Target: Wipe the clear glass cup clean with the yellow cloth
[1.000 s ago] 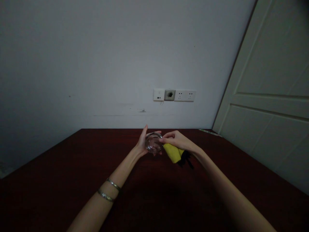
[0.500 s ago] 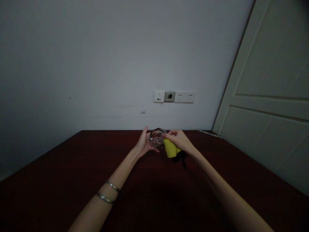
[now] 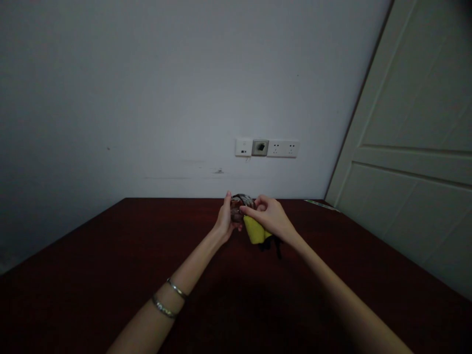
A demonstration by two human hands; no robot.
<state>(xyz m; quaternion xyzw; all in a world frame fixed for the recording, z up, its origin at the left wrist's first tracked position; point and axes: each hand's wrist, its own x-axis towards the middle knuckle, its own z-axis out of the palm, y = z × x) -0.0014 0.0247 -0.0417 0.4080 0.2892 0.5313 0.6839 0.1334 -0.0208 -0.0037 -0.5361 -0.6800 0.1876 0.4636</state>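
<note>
A clear faceted glass dish (image 3: 243,199), perhaps an ashtray, is held above the far part of the table. My left hand (image 3: 224,219) grips it from the left, thumb up along its side and fingers beneath. My right hand (image 3: 271,215) pinches a yellow cloth (image 3: 254,231) against the dish's near right side. Dark strands (image 3: 271,244) hang below the cloth; I cannot make out what they belong to. The cloth and right fingers hide part of the dish.
The dark red table (image 3: 177,265) reaches back to a pale wall (image 3: 165,98). A row of sockets (image 3: 282,148) is set in the wall behind my hands. A thin patterned strip (image 3: 320,204) lies at the back right, near a white panelled door (image 3: 413,147).
The dish has tilted and turned, and my left hand has shifted slightly right with it. My right hand and the yellow cloth have moved a little left, over the dish's side.
</note>
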